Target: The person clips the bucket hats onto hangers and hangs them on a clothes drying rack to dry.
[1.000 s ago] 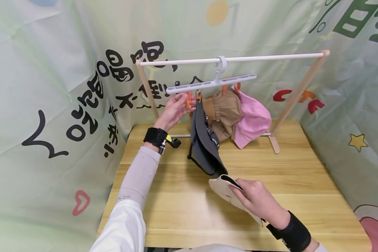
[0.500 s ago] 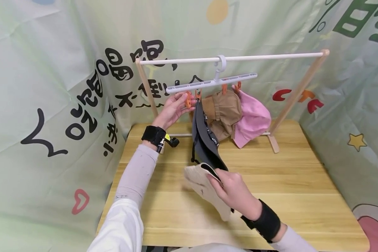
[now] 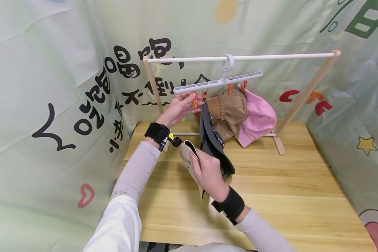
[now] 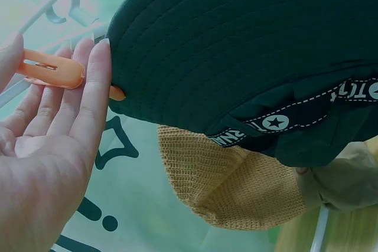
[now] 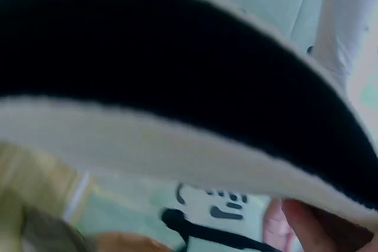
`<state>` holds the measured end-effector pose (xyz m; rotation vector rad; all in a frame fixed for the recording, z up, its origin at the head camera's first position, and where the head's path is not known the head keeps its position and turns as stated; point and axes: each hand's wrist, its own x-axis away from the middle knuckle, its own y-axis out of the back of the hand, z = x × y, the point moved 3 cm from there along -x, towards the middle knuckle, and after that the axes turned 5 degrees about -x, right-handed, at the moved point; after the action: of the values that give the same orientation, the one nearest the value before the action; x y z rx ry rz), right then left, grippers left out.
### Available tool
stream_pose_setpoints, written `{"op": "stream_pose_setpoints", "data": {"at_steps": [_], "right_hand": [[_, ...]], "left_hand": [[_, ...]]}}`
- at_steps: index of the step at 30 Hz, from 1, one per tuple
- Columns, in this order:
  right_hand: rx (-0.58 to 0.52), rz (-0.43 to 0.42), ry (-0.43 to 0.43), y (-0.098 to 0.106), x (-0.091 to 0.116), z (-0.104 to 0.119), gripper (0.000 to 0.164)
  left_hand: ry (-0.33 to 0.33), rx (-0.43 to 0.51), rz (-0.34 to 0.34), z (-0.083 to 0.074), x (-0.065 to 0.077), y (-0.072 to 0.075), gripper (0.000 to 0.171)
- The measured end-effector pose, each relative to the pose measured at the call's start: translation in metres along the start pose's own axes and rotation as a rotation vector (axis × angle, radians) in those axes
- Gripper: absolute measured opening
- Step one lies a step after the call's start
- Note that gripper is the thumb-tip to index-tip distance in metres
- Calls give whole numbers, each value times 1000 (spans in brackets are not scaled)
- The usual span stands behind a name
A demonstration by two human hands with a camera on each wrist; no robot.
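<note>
My left hand pinches an orange clothespin just under the left end of a pale hanger. Lower down, my right hand grips a cream hat with a dark lining, its opening facing up. That cream rim fills much of the right wrist view. Between the hands and the other hats, a dark grey brimmed hat hangs from another orange clothespin. Behind it are a brown hat and a pink hat. The left wrist view also shows a tan knitted hat.
The hanger hooks over the white bar of a wooden rack, whose right post stands on the wooden table. Printed cloth closes in the back and both sides.
My right hand has brought the cream hat leftward and up, from below the grey hat to beside its left edge. My left hand stays at the clothespin.
</note>
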<state>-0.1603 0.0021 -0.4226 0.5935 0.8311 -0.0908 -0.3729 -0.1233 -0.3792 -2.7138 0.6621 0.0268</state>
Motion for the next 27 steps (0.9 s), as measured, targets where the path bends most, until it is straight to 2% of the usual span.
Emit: {"op": "stream_pose_setpoints", "data": {"at_steps": [4, 7, 9, 20, 27], "right_hand": [[-70, -19, -80, -18, -5, -8, 25], [-101, -59, -121, -27, -8, -15, 31], [-103, -90, -139, -30, -11, -19, 29], [-103, -237, -199, -24, -42, -51, 24], [-99, -286, -218, -23, -53, -60, 22]], "left_hand": [[-7, -13, 6, -3, 1, 0, 46], [-6, -24, 6, -4, 2, 0, 41], [-8, -34, 8, -5, 3, 0, 38], [-24, -73, 35, -5, 3, 1, 23], [-43, -86, 9, -3, 3, 0, 22]]}}
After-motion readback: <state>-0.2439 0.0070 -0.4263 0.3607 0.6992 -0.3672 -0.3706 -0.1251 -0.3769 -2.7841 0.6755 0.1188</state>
